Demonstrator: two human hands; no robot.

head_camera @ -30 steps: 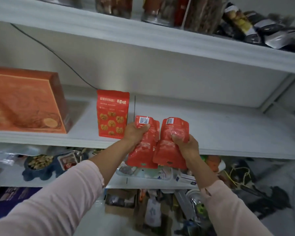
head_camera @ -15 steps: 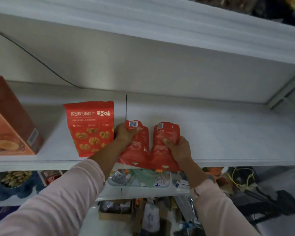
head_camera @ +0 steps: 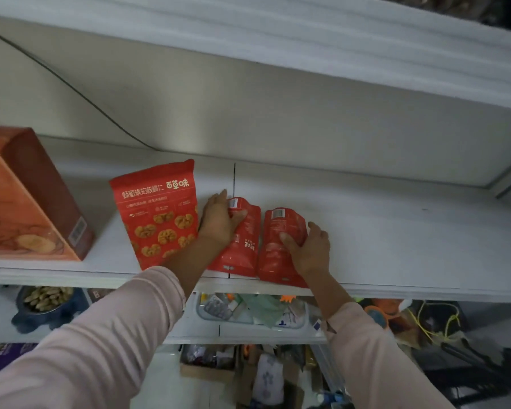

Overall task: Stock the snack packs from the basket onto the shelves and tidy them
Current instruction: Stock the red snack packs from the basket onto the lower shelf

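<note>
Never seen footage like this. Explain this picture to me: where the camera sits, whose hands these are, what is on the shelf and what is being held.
No machine here: a person wears one camera on the head, so you look forward and down along their arms. The left hand grips the left small pack, and the right hand grips the right small pack. Both red packs rest on the white shelf near its front edge. Left of them stands a bigger red walnut pack, and further left an orange box.
</note>
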